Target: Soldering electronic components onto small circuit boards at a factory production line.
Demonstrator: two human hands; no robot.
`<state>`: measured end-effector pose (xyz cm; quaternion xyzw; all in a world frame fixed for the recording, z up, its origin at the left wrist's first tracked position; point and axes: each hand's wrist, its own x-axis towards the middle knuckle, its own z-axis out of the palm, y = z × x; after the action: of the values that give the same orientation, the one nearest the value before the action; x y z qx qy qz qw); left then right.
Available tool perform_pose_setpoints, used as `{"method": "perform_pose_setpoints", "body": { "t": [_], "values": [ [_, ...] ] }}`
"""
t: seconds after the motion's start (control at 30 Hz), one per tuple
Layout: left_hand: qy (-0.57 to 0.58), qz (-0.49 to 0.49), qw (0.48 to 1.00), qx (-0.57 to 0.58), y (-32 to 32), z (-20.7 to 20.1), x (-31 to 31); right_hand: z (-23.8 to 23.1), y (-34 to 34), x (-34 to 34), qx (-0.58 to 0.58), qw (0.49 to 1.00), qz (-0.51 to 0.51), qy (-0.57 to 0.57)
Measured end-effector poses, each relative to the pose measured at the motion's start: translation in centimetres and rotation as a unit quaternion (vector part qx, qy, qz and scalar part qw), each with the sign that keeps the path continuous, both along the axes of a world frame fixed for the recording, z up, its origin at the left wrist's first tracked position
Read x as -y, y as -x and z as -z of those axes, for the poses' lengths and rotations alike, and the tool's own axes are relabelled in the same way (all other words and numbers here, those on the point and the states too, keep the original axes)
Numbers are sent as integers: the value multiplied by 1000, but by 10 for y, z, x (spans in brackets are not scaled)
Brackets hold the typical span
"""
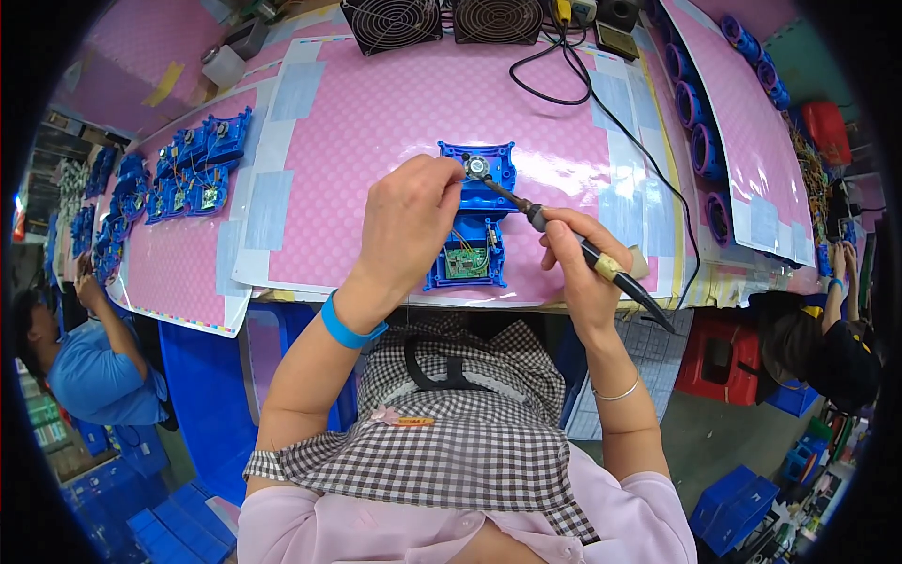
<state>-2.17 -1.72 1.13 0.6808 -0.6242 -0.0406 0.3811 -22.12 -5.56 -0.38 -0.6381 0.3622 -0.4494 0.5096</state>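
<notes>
My right hand [584,268] grips a soldering iron [537,216] like a pen. The iron's tip slants to the upper left and meets, or nearly meets, a small round speaker [478,169]. That speaker sits in the upper blue plastic housing half [484,199]. My left hand [411,221] is closed in a pinch at the speaker's left side; whatever lies between its fingertips is hidden. Below, nearer to me, the other blue housing half [498,274] holds a green circuit board [465,264] with thin wires running up from it.
Two black fans [393,21] stand at the table's far edge. A black cable [648,171] curves down the right side. Several blue housings [197,164] lie on the left board, and blue ring-shaped parts [703,150] line the right. Co-workers [99,371] sit on both sides.
</notes>
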Motion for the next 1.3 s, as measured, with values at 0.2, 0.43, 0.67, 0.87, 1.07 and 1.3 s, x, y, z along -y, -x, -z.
{"method": "perform_pose_setpoints", "body": {
  "t": [0.2,0.43,0.67,0.87,1.07,1.3],
  "values": [
    [18,23,999,31,12,1,5,-8,12,10,0,999,42,-26],
    [-7,36,998,45,15,12,18,-5,11,12,-34,999,25,-18],
    [63,5,998,1,13,5,11,-4,12,13,-33,999,17,-15],
    [-26,-137,958,-250,-18,0,-17,-3,13,14,-15,1000,23,-7],
    [18,-46,987,-152,2,8,-3,-2,13,13,-38,999,23,-28],
    [-66,-31,971,-226,13,3,7,-1,14,12,-34,999,23,-19]
  ]
}}
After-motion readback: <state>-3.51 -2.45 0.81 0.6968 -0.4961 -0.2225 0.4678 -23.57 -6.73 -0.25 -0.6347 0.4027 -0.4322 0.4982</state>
